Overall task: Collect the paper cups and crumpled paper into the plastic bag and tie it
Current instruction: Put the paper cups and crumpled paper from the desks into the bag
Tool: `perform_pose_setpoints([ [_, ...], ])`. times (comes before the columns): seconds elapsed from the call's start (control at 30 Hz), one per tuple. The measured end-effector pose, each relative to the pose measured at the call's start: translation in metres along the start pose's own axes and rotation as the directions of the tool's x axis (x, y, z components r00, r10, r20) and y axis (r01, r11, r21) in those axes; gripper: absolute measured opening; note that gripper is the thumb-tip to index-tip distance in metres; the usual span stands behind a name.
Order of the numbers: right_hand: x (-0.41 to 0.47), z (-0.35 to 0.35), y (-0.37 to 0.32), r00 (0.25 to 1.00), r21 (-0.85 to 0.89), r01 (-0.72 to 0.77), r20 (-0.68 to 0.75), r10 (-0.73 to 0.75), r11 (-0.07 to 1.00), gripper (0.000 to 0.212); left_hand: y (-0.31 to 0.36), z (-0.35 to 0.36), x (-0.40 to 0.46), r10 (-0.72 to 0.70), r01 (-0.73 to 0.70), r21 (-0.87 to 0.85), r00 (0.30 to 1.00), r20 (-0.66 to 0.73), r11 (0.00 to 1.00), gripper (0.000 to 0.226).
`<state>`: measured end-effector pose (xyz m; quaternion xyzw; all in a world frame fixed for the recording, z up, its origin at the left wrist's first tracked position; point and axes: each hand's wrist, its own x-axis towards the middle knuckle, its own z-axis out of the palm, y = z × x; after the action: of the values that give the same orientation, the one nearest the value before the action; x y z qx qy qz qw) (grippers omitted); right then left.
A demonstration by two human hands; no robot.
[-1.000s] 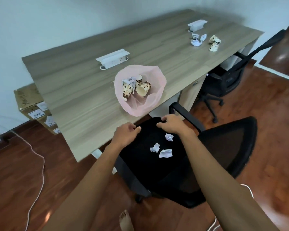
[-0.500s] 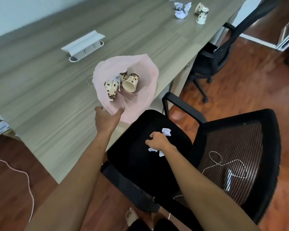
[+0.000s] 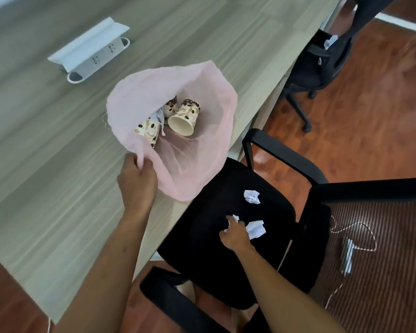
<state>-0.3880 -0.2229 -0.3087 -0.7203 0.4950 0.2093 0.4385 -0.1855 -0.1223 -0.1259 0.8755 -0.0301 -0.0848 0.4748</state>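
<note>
A pink plastic bag (image 3: 202,97) lies open on the wooden desk (image 3: 46,145), hanging over its near edge. Inside lie spotted paper cups (image 3: 184,116) and some crumpled paper. My left hand (image 3: 136,180) pinches the bag's near rim. Three crumpled paper balls lie on the black chair seat (image 3: 202,236): one (image 3: 252,197) farther back, one (image 3: 256,229) to the right, one (image 3: 233,221) under my fingers. My right hand (image 3: 234,235) curls its fingers round that last ball.
A white power socket box (image 3: 89,50) sits on the desk behind the bag. The chair's armrest (image 3: 281,155) and mesh back (image 3: 382,248) rise to the right. A second black chair (image 3: 322,56) with white paper on it stands farther along. White cord lies on the wooden floor.
My left hand has taken hold of the bag's rim. My right hand slid back over the seat onto the nearest paper ball. The camera moved closer.
</note>
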Motion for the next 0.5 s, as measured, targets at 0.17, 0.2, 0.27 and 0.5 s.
perform_pose_setpoints([
  [0.17,0.04,0.017,-0.005,0.999,-0.088,-0.044,0.01,0.045,0.995,0.06,-0.005,-0.004,0.019,0.051,-0.05,-0.015,0.996,0.068,0.999,0.012],
  [0.2,0.046,0.02,-0.006,0.998,-0.11,-0.056,0.021,0.058,0.992,0.06,-0.006,-0.005,0.022,0.06,-0.059,-0.017,0.995,0.082,0.998,0.012],
  [0.27,0.056,0.026,-0.005,0.996,-0.158,-0.073,0.046,0.081,0.985,0.061,-0.005,-0.009,0.029,0.073,-0.071,-0.018,0.993,0.098,0.997,0.011],
  [0.5,0.063,0.052,0.009,0.981,-0.174,-0.173,-0.12,0.154,0.969,0.037,-0.005,-0.026,0.038,0.049,-0.038,-0.107,0.993,0.108,0.994,0.021],
])
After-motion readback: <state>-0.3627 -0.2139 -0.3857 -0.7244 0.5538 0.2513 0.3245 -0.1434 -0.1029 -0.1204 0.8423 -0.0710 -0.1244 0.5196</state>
